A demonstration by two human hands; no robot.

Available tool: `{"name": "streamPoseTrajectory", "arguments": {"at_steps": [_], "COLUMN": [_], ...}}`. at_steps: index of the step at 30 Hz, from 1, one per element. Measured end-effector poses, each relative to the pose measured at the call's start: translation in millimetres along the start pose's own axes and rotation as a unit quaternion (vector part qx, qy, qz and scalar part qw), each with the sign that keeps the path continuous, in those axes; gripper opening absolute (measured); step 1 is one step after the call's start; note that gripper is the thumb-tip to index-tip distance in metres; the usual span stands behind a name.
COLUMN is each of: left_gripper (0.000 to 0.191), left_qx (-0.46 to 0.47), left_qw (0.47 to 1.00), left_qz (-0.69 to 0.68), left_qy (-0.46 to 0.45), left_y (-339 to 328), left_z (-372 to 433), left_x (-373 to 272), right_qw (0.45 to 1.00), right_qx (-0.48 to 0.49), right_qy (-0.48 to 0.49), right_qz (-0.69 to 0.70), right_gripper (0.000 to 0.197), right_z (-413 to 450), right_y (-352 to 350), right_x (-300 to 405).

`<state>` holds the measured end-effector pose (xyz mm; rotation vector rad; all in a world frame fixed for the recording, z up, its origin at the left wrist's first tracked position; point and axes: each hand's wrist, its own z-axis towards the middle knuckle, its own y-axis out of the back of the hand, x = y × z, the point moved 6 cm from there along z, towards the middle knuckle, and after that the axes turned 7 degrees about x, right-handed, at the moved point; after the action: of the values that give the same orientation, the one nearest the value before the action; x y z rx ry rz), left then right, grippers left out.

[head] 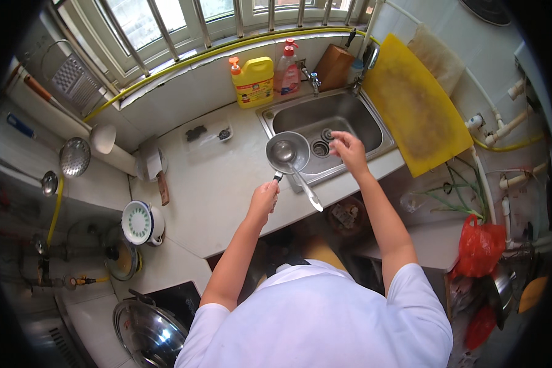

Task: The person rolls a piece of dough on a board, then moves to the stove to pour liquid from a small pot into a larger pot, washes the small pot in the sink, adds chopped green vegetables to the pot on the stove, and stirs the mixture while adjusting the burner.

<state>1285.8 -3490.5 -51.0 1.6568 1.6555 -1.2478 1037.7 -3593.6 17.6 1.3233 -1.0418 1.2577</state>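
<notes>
My left hand (264,200) is closed around the handle of a small metal saucepan (274,158), held over the left edge of the stainless steel sink (294,110). A metal ladle (303,184) rests in the pan, its bowl inside and its pale-ended handle sticking out over the rim towards me. To the right of the pan, my right hand (347,149) hovers above the sink near the two drains, with bent fingers apart and nothing seen in them. Behind the sink stand a faucet (314,83), a yellow detergent jug (256,85) and a clear pump bottle (288,73).
A cleaver (155,165) and a stack of enamel bowls (140,223) are on the left counter. A clear plastic container (209,133) lies left of the sink. A yellow cutting board (416,110) leans on the right. A lidded wok (149,331) stands at lower left.
</notes>
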Motion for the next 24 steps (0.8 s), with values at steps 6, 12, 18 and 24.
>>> {"name": "streamPoseTrajectory", "arguments": {"at_steps": [6, 12, 18, 24], "left_gripper": [0.034, 0.034, 0.033, 0.033], "left_qx": [-0.008, -0.015, -0.027, -0.013], "left_qw": [0.999, 0.998, 0.997, 0.997], "left_qz": [0.044, 0.051, 0.044, 0.01], "left_qy": [0.029, 0.038, 0.058, 0.071], "left_y": [-17, -37, -51, -53], "left_z": [86, 172, 243, 276], "left_x": [-14, -22, -26, -30], "right_qw": [0.995, 0.927, 0.899, 0.842], "right_qx": [-0.022, -0.028, 0.078, 0.11], "right_qy": [0.006, -0.041, -0.019, 0.042], "right_qz": [-0.097, -0.372, -0.431, -0.526], "right_gripper": [0.03, 0.054, 0.026, 0.028], "right_z": [132, 231, 280, 285], "right_y": [40, 37, 39, 38], "right_x": [-20, -30, -41, -25]}}
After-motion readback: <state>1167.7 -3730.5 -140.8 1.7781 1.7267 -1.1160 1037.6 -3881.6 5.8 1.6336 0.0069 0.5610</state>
